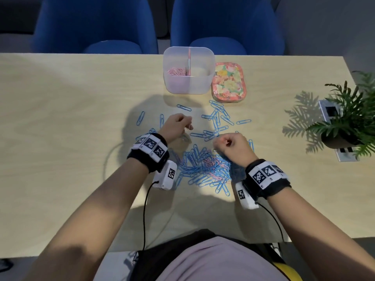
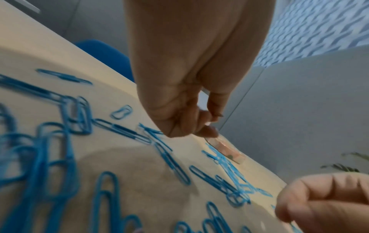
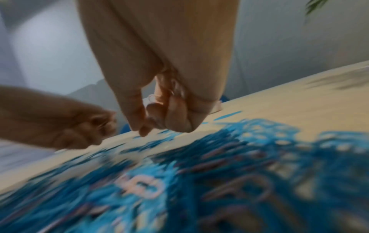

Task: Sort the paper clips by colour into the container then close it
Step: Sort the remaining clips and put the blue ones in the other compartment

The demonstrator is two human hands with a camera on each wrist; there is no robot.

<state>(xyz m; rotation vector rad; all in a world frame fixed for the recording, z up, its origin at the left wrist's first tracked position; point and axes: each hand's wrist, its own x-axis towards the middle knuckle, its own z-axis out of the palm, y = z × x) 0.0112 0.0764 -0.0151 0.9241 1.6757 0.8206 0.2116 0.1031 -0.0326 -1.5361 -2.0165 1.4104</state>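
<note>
A translucent container (image 1: 205,57) with a middle divider stands at the table's far side. Pink clips (image 1: 176,71) lie in its left compartment; the right one looks bare. Its floral lid (image 1: 228,85) lies beside it on the right. Blue paper clips (image 1: 217,120) are scattered before it, and a dense pile of blue and pink clips (image 1: 203,167) lies between my wrists. My left hand (image 1: 185,126) hovers over the scatter, fingers curled, pinching a thin pink clip (image 1: 189,127). My right hand (image 1: 224,142) is curled round a few pink clips (image 3: 165,93) above the pile's far edge.
A potted fern (image 1: 345,122) stands at the table's right edge, next to a power socket panel (image 1: 329,111). Two blue chairs (image 1: 95,25) face the far side. Cables run from my wrist cameras toward my body. The left half of the table (image 1: 60,118) shows bare wood.
</note>
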